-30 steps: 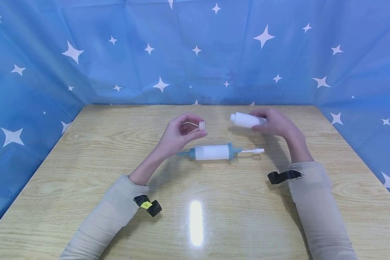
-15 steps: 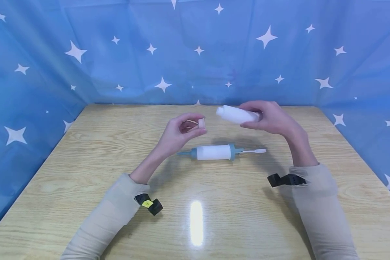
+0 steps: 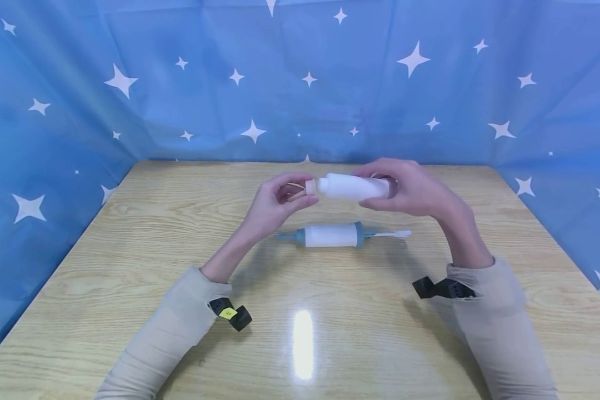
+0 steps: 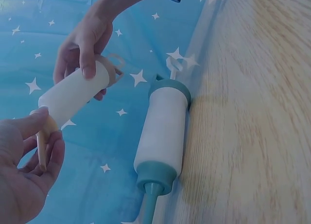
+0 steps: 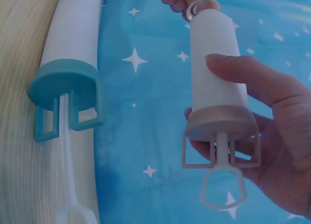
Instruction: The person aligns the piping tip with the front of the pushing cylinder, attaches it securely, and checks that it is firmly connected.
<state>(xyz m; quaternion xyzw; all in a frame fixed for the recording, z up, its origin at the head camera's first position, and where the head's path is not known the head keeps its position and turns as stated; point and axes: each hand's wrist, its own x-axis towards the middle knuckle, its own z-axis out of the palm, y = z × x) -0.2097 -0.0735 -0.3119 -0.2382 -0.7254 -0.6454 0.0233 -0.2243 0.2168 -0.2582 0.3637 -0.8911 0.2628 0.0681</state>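
My left hand point(image 3: 272, 208) pinches a beige nozzle cap point(image 3: 310, 187) between thumb and fingers; its tapered tip point(image 4: 42, 153) points back toward the palm in the left wrist view. Curled round a white syringe barrel point(image 3: 345, 186), my right hand point(image 3: 412, 191) holds it level above the table. The barrel's narrow open end faces the cap, right at its rim. At its other end, the right wrist view shows a beige collar point(image 5: 222, 119) with finger loops and a plunger ring point(image 5: 203, 190). Below both hands a similar teal-and-white syringe point(image 3: 331, 235) lies on the table.
The wooden table point(image 3: 130, 266) stretches around, with a bright light reflection near its front middle. A blue star-patterned curtain point(image 3: 280, 105) hangs at the back and both sides. The teal syringe's white plunger handle point(image 3: 400, 234) points right.
My right hand has brought the white syringe barrel leftward, first rising, then levelling, up to the nozzle cap. My left hand has stayed nearly still with the cap.
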